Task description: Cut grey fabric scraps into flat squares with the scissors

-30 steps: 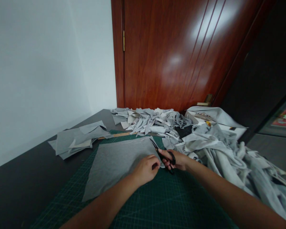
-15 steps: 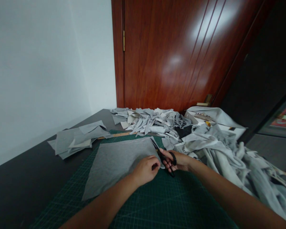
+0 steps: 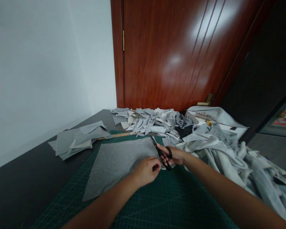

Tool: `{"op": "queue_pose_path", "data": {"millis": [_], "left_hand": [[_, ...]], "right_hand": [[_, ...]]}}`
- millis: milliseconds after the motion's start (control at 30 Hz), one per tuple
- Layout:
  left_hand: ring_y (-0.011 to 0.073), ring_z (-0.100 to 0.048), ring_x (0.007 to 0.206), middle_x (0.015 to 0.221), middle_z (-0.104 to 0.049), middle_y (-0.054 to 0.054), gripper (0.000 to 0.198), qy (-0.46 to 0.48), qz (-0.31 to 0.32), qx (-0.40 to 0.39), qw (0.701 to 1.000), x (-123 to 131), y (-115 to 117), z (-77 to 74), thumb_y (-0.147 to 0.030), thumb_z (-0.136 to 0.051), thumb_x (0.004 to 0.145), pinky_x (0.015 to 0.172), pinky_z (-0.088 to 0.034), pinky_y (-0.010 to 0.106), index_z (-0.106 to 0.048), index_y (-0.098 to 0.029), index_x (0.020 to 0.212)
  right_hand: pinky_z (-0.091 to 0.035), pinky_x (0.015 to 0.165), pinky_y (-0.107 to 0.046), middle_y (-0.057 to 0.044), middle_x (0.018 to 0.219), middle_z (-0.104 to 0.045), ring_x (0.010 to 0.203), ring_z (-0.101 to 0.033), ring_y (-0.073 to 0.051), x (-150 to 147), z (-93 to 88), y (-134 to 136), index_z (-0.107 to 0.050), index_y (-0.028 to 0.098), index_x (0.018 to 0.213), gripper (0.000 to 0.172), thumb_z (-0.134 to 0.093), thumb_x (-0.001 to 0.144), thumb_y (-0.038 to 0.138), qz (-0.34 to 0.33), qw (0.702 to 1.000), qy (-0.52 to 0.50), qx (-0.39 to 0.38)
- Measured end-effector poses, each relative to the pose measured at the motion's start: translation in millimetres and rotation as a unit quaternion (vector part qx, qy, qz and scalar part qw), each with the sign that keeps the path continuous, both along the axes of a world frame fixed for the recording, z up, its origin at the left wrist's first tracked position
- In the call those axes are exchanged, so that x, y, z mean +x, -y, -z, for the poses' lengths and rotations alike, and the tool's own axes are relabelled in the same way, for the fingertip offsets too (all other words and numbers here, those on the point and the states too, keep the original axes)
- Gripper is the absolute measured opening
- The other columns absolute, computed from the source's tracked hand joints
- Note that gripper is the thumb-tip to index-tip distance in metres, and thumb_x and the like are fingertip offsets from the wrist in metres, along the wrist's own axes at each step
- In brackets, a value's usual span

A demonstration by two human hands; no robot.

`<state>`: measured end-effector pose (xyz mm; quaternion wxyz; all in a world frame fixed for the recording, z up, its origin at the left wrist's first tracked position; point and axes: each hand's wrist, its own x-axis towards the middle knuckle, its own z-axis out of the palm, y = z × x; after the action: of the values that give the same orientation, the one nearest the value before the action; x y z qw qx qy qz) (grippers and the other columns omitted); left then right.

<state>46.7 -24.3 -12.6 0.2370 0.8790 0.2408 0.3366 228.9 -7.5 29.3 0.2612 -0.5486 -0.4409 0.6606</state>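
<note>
A piece of grey fabric (image 3: 119,159) lies flat on the green cutting mat (image 3: 176,203). My left hand (image 3: 147,170) rests at its near right corner, fingers curled and thumb and fingertips pinched at the cloth's edge. Black-handled scissors (image 3: 159,152) are in my right hand (image 3: 173,155), their blades pointing away along the fabric's right edge. Fingers of that hand wrap round the handles, just right of my left hand. Whether the blade tips are apart is too small to tell.
Cut grey pieces (image 3: 76,140) are stacked at the left on the dark table (image 3: 16,190). A wooden ruler (image 3: 119,135) lies behind the fabric. Scraps (image 3: 152,122) are heaped before the door (image 3: 162,57). Crumpled cloth (image 3: 224,152) and a white box (image 3: 235,128) stand at right.
My right hand has moved slightly left and forward with the scissors, and their handles have come closer together. My left hand and the fabric stay nearly where they were.
</note>
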Motion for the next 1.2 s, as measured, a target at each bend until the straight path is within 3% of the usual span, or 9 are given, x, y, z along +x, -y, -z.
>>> {"op": "queue_pose_path", "data": {"millis": [167, 367, 567, 967, 1067, 1133, 1200], "left_hand": [[0.0128, -0.058, 0.070, 0.077, -0.062, -0.001, 0.020, 0.001, 0.000, 0.000, 1.000, 0, 1, -1.4, 0.000, -0.055, 0.076, 0.065, -0.044, 0.022, -0.061, -0.020, 0.077], [0.0125, -0.058, 0.069, 0.077, -0.062, -0.002, 0.021, -0.002, -0.002, -0.004, 1.000, -1, 2, -3.1, 0.001, -0.057, 0.075, 0.064, -0.044, 0.021, -0.061, -0.019, 0.077], [0.0126, -0.057, 0.070, 0.078, -0.061, -0.001, 0.020, -0.004, -0.002, -0.004, 1.000, -1, 1, -3.3, 0.000, -0.057, 0.076, 0.065, -0.044, 0.022, -0.062, -0.019, 0.078], [0.0151, -0.060, 0.081, 0.084, -0.065, 0.000, 0.019, -0.027, -0.033, -0.045, 0.998, 0, 1, -7.0, 0.000, -0.056, 0.076, 0.075, -0.046, 0.025, -0.061, -0.018, 0.079], [0.0147, -0.061, 0.084, 0.088, -0.068, 0.000, 0.021, -0.046, 0.014, -0.083, 0.995, 0, 4, -9.7, 0.001, -0.057, 0.073, 0.076, -0.045, 0.025, -0.062, -0.018, 0.079], [0.0132, -0.061, 0.080, 0.089, -0.070, -0.001, 0.024, -0.067, 0.086, -0.141, 0.984, -1, 6, -13.8, 0.003, -0.056, 0.069, 0.073, -0.045, 0.023, -0.063, -0.018, 0.078], [0.0123, -0.062, 0.077, 0.085, -0.071, -0.003, 0.023, -0.095, 0.177, -0.223, 0.954, -4, 8, -20.1, 0.003, -0.057, 0.065, 0.069, -0.045, 0.021, -0.062, -0.018, 0.073]], "right_hand": [[-0.041, 0.037, -0.014, 0.006, 0.045, -0.047, 0.034, -0.045, -0.005, 3, 5.5, -1, -0.046, 0.017, 0.060, 0.054, -0.049, 0.090, 0.062, 0.004, 1.000, 0.012, 0.027], [-0.024, 0.031, -0.013, 0.008, 0.041, -0.043, 0.031, -0.042, -0.004, 5, 9.3, 0, -0.046, 0.017, 0.058, 0.057, -0.059, 0.080, 0.067, 0.010, 0.997, 0.039, 0.067], [-0.025, 0.032, -0.014, 0.007, 0.041, -0.045, 0.032, -0.043, -0.005, 7, 10.0, 8, -0.048, 0.017, 0.060, 0.056, -0.059, 0.078, 0.069, 0.028, 0.995, 0.057, 0.079], [-0.026, 0.034, -0.017, 0.005, 0.040, -0.047, 0.034, -0.044, -0.006, 74, 8.2, 40, -0.045, 0.019, 0.058, 0.053, -0.063, 0.076, 0.066, 0.113, 0.985, 0.076, 0.104], [-0.024, 0.033, -0.016, 0.007, 0.044, -0.046, 0.035, -0.040, -0.005, 75, 12.1, 48, -0.047, 0.019, 0.065, 0.056, -0.063, 0.070, 0.073, 0.110, 0.987, 0.041, 0.113], [-0.024, 0.033, -0.015, 0.008, 0.047, -0.044, 0.035, -0.036, -0.004, 73, 16.1, 54, -0.046, 0.019, 0.068, 0.059, -0.063, 0.067, 0.076, 0.105, 0.988, 0.013, 0.116], [-0.027, 0.035, -0.015, 0.010, 0.049, -0.041, 0.037, -0.033, -0.003, 72, 19.3, 60, -0.046, 0.019, 0.070, 0.059, -0.064, 0.068, 0.075, 0.102, 0.987, -0.027, 0.121]]}}
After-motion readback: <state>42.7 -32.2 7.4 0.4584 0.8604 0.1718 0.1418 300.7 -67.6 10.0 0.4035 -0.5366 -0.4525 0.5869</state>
